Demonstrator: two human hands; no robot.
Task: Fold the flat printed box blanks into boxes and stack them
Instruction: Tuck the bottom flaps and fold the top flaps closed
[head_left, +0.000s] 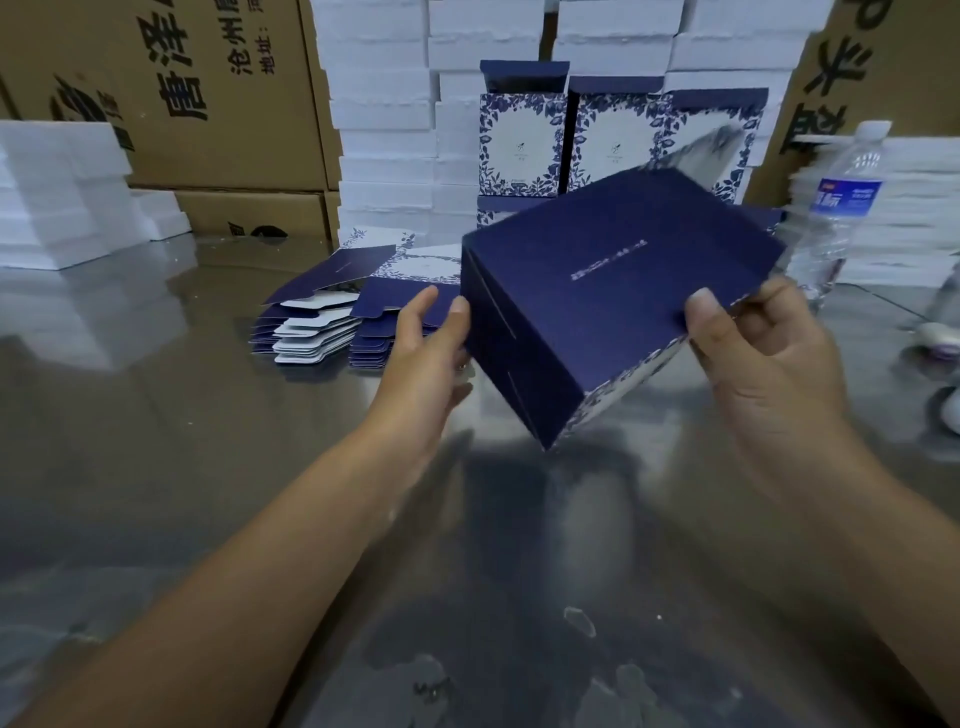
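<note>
A folded navy box (613, 291) with blue floral sides is held tilted above the table. My right hand (769, 374) grips its near right edge, thumb on the navy face. My left hand (426, 353) lies against the box's left side with its fingers fairly straight and its thumb at the box's edge. A pile of flat navy and white box blanks (332, 317) lies on the table behind my left hand. Finished floral boxes (524, 140) stand stacked at the back, some with lids up.
The metal table (208, 441) is shiny and reflective. White foam blocks (384, 124) are stacked behind and at left (57, 192). Brown cartons (208, 93) stand at the back left. A water bottle (841, 208) stands at right beside more white stacks.
</note>
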